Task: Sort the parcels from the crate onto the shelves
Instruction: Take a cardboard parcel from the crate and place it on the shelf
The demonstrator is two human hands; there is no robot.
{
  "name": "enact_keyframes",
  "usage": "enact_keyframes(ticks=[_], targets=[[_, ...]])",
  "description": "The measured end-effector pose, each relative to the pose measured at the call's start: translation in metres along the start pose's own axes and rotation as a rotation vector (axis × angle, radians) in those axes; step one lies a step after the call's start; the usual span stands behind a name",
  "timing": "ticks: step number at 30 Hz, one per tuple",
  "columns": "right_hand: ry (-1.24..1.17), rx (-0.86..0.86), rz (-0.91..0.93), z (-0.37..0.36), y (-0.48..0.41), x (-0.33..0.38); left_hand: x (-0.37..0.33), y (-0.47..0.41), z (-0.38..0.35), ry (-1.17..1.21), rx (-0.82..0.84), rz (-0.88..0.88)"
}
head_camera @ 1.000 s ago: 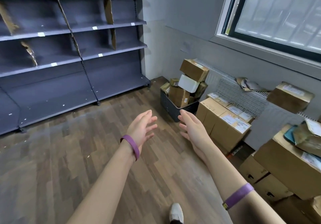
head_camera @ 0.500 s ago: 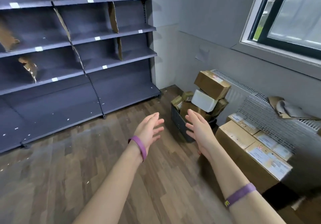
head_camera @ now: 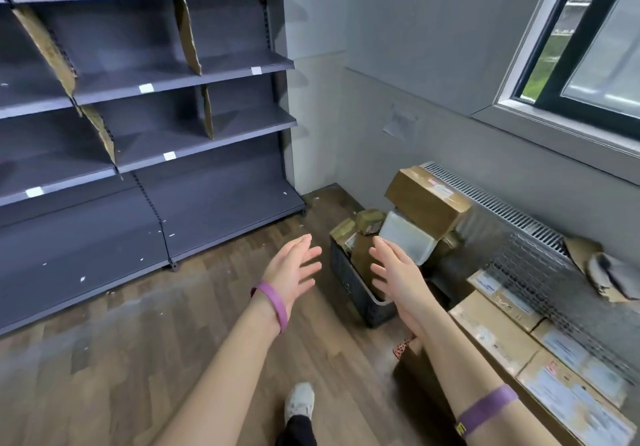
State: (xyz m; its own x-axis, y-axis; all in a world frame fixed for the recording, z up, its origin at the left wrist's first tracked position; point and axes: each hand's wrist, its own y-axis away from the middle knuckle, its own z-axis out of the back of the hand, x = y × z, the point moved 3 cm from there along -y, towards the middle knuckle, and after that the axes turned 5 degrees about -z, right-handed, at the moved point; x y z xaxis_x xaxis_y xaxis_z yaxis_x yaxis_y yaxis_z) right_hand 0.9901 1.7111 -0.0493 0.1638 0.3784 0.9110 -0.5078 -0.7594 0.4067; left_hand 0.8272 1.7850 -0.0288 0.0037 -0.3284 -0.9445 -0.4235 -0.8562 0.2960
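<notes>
While left hand and right hand spread fingers, the crate seemingly lies beyond.

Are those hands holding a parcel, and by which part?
Nothing is held: the left hand and right hand are open and empty, near the crate.

We count one crate at the far right holding at least five parcels, two hands, the left hand and the right hand, two purple wristbands and one white shoe nearest us.
</notes>
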Motion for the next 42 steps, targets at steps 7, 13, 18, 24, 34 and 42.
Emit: enact_keyframes(ticks=[7,13,18,24,34,42], targets=[[-0.014,-0.075,0.009,-0.021,-0.137,0.061,-0.056,-0.168,-0.008,-0.004,0.109,0.003],[-0.059,-0.185,-0.021,-0.009,-0.221,0.095,-0.090,-0.277,-0.034,-0.055,0.194,0.036],[-0.106,-0.350,-0.051,0.038,-0.278,0.105,-0.085,-0.354,-0.088,-0.138,0.307,0.102],[-0.113,-0.459,-0.081,0.114,-0.336,0.103,-0.070,-0.432,-0.178,-0.270,0.441,0.129],[-0.091,-0.611,-0.203,0.234,-0.442,0.092,-0.057,-0.550,-0.304,-0.489,0.554,0.150],[-0.125,-0.669,-0.348,0.281,-0.496,0.074,-0.030,-0.631,-0.364,-0.661,0.635,0.190]])
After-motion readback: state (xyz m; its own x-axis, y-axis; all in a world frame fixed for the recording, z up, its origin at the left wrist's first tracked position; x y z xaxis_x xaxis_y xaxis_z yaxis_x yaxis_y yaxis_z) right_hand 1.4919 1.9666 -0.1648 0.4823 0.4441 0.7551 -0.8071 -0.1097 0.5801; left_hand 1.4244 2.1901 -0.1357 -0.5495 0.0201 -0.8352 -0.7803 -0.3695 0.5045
